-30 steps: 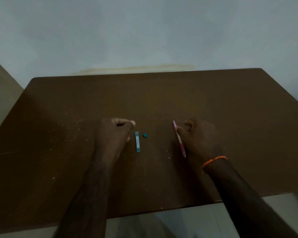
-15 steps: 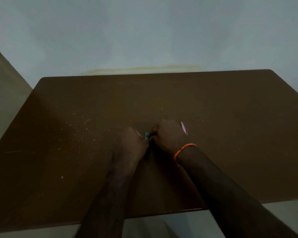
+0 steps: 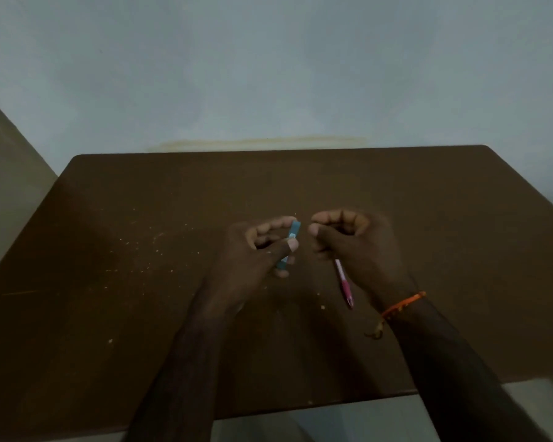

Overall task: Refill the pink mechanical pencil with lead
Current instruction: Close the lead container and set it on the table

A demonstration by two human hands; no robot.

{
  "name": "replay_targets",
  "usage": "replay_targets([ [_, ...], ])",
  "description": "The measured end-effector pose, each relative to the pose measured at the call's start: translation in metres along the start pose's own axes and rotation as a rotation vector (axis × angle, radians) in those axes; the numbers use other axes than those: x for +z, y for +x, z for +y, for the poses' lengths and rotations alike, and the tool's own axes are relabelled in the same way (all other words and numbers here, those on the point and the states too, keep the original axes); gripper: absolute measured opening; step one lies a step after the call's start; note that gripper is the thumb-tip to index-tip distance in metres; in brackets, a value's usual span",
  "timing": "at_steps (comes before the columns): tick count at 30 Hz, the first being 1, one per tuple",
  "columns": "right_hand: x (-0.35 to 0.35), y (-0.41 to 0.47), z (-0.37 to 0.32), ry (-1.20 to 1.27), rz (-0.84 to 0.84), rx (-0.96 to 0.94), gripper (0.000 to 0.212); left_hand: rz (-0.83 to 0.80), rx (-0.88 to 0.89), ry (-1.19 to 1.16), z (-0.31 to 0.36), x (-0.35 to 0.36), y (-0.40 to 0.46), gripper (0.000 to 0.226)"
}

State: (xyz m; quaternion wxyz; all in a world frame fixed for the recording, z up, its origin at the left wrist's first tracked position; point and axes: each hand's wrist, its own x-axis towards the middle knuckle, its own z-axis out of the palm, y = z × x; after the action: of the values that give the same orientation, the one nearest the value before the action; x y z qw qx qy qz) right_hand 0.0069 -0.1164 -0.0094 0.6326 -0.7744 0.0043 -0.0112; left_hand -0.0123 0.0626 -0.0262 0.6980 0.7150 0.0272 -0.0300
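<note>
While curled, both hands [image 3: 253, 250] [image 3: 358, 247] raised, loaded.

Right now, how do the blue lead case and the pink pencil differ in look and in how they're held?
The blue lead case is short and flat, pinched by the left hand. The pink pencil is longer and slimmer, tucked in the right hand, tip towards the person. Both are off the table.

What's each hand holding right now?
Left hand: closed on the slim teal plastic lead case.
Right hand: closed on the pink mechanical pencil.
</note>
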Motion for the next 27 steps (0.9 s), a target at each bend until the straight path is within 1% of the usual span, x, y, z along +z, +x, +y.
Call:
replay_targets([
  [4,-0.013,-0.007,-0.025,0.181,-0.021,-0.040,0.010,-0.046,0.077,0.014,0.017,0.007,-0.005,0.032],
  [6,-0.017,-0.008,-0.032,0.208,-0.036,-0.040,0.011,-0.045,0.121,0.044,0.022,0.010,-0.007,0.033],
  [9,-0.022,-0.010,-0.036,0.174,-0.057,-0.055,0.011,-0.053,0.164,0.093,0.025,0.013,-0.007,0.035],
  [17,-0.025,-0.010,-0.035,0.045,-0.069,-0.066,0.010,-0.045,0.173,0.160,0.024,0.015,-0.008,0.030],
  [27,-0.022,-0.010,-0.030,0.070,-0.063,-0.021,0.008,-0.001,0.181,0.195,0.021,0.016,-0.007,0.027],
])
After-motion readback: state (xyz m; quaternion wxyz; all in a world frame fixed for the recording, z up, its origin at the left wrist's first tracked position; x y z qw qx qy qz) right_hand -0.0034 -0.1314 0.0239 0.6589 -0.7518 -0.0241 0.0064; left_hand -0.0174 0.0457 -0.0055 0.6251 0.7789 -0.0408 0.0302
